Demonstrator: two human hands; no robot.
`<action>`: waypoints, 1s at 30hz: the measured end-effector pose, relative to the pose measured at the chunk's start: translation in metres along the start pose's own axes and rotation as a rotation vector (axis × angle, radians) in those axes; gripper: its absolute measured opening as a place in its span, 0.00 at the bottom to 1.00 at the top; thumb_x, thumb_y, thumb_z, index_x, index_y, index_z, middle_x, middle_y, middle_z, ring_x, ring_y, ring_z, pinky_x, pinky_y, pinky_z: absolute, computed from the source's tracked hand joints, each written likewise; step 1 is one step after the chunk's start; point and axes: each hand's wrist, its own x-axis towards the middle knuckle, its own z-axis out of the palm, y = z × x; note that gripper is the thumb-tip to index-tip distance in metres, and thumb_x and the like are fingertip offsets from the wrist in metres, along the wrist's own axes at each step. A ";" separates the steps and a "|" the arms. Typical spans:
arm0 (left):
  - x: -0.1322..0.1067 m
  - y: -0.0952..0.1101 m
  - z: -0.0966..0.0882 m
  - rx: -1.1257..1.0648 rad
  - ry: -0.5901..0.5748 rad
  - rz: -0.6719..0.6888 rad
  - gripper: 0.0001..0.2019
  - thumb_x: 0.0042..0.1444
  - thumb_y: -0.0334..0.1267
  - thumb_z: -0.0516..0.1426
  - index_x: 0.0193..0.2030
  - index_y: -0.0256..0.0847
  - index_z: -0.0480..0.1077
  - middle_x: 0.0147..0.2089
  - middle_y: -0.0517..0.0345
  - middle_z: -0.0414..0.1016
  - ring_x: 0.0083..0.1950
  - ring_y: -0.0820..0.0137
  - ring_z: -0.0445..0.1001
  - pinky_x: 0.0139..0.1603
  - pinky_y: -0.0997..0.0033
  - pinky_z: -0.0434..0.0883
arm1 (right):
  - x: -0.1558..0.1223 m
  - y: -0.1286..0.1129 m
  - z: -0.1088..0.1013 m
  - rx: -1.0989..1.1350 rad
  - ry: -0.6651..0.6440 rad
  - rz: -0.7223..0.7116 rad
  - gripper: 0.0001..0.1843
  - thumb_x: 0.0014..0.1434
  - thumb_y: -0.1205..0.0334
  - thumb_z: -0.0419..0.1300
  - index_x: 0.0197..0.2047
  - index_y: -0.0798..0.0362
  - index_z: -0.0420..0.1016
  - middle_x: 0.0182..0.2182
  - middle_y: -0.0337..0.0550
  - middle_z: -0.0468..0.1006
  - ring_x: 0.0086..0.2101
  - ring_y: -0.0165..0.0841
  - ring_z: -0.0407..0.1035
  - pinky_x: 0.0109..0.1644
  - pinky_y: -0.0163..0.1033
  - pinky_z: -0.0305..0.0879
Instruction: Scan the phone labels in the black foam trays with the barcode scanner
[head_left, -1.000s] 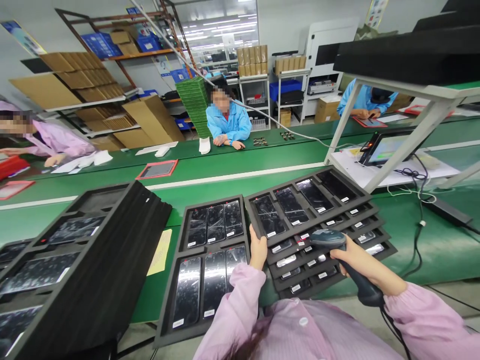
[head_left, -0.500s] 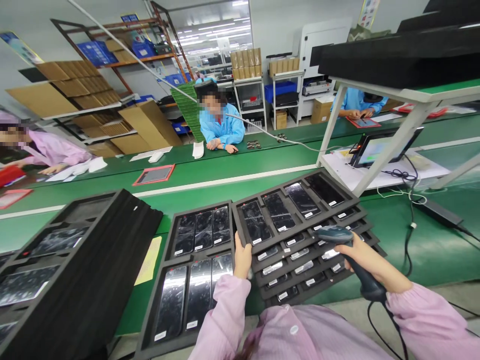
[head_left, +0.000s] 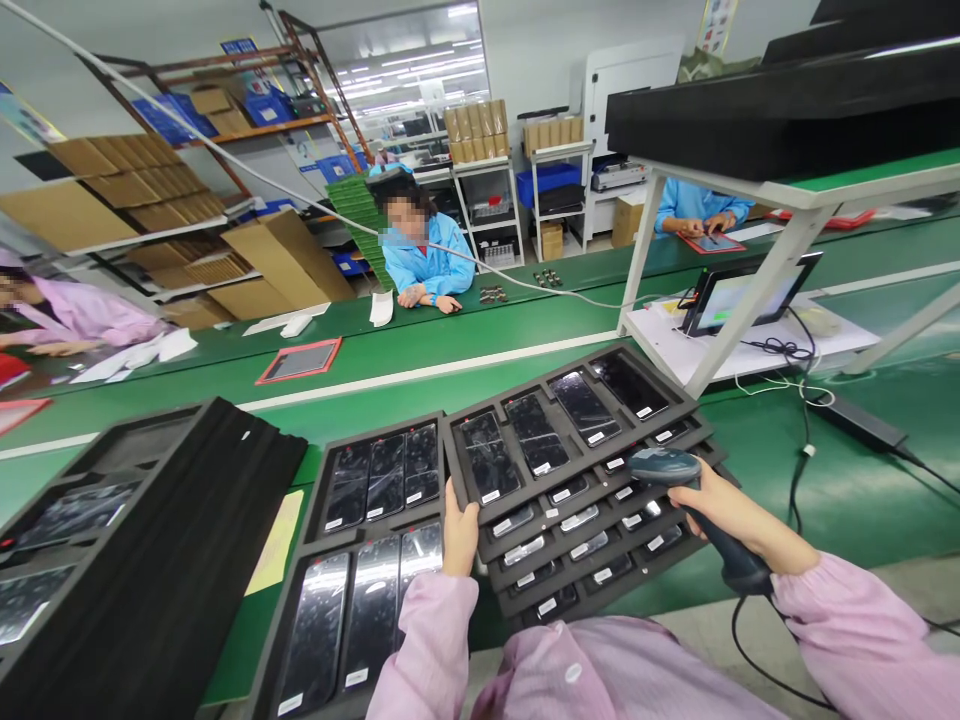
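A handheld scanner [head_left: 664, 465] is pointing leftward over the front of the stacked trays [head_left: 574, 460], right hand [head_left: 724, 508] fingers wrapping its grip. The left hand [head_left: 460, 532] is touching the top tray's left corner; whether its fingers are pinching cannot be told. A green worktop [head_left: 870, 490] is extending beyond.

Right hand [head_left: 709, 505] is hiding part of the scanner's [head_left: 664, 465] handle; scanner head is covering some of the tray stack [head_left: 555, 482] left of that grip. Left sleeve [head_left: 420, 640] is masking a phone [head_left: 420, 553] beside the left hand [head_left: 460, 530]. Farther left, black stack [head_left: 172, 560] is running off-frame. Label [head_left: 490, 496] print is defying reading.
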 end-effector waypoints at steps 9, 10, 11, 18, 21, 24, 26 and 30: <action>-0.001 0.001 0.000 -0.024 0.019 0.020 0.32 0.50 0.30 0.50 0.65 0.33 0.52 0.61 0.47 0.63 0.60 0.64 0.64 0.62 0.69 0.58 | -0.008 -0.018 0.000 -0.012 0.001 0.089 0.25 0.52 0.73 0.51 0.53 0.55 0.51 0.18 0.29 0.66 0.14 0.28 0.61 0.16 0.30 0.58; -0.001 0.001 0.000 -0.029 0.024 0.016 0.32 0.50 0.29 0.50 0.64 0.33 0.53 0.61 0.48 0.64 0.60 0.64 0.64 0.62 0.69 0.58 | -0.007 -0.016 -0.001 -0.010 -0.001 0.088 0.25 0.52 0.73 0.51 0.53 0.55 0.51 0.18 0.29 0.66 0.14 0.29 0.61 0.16 0.30 0.58; -0.002 0.002 0.001 -0.031 0.029 0.009 0.32 0.49 0.29 0.50 0.64 0.33 0.53 0.61 0.49 0.64 0.60 0.64 0.64 0.61 0.69 0.59 | -0.006 -0.014 -0.002 -0.005 -0.002 0.083 0.25 0.52 0.73 0.51 0.53 0.55 0.51 0.18 0.29 0.66 0.14 0.29 0.61 0.16 0.31 0.58; -0.001 0.000 0.000 -0.042 0.032 0.015 0.32 0.49 0.29 0.50 0.64 0.38 0.54 0.60 0.52 0.65 0.60 0.68 0.64 0.61 0.72 0.58 | -0.002 -0.003 -0.001 0.029 -0.044 0.005 0.23 0.51 0.68 0.52 0.51 0.53 0.52 0.20 0.30 0.66 0.15 0.29 0.62 0.17 0.30 0.59; 0.000 -0.001 0.000 -0.050 0.030 0.010 0.32 0.49 0.29 0.51 0.64 0.39 0.54 0.59 0.52 0.66 0.59 0.68 0.65 0.61 0.72 0.59 | -0.001 -0.004 0.002 0.002 -0.027 0.053 0.25 0.50 0.69 0.52 0.51 0.53 0.52 0.20 0.30 0.66 0.14 0.29 0.61 0.15 0.31 0.58; 0.000 -0.001 0.000 -0.056 0.027 -0.005 0.32 0.50 0.29 0.50 0.64 0.38 0.54 0.60 0.52 0.66 0.59 0.68 0.65 0.61 0.72 0.59 | -0.003 -0.006 0.001 0.010 -0.043 0.022 0.25 0.50 0.69 0.51 0.52 0.53 0.51 0.20 0.30 0.66 0.14 0.29 0.61 0.16 0.31 0.58; 0.000 0.000 0.001 -0.059 0.028 -0.005 0.32 0.50 0.29 0.50 0.64 0.38 0.54 0.60 0.52 0.65 0.60 0.68 0.64 0.61 0.73 0.58 | -0.006 -0.006 -0.001 0.026 -0.058 -0.025 0.25 0.50 0.67 0.52 0.52 0.53 0.51 0.21 0.31 0.66 0.15 0.28 0.61 0.17 0.31 0.58; 0.000 0.001 0.002 -0.051 0.022 -0.009 0.31 0.50 0.29 0.49 0.64 0.36 0.53 0.61 0.52 0.64 0.61 0.68 0.62 0.62 0.73 0.57 | -0.009 -0.008 0.001 -0.003 -0.048 0.038 0.25 0.50 0.69 0.52 0.52 0.53 0.52 0.21 0.30 0.67 0.15 0.28 0.61 0.16 0.30 0.58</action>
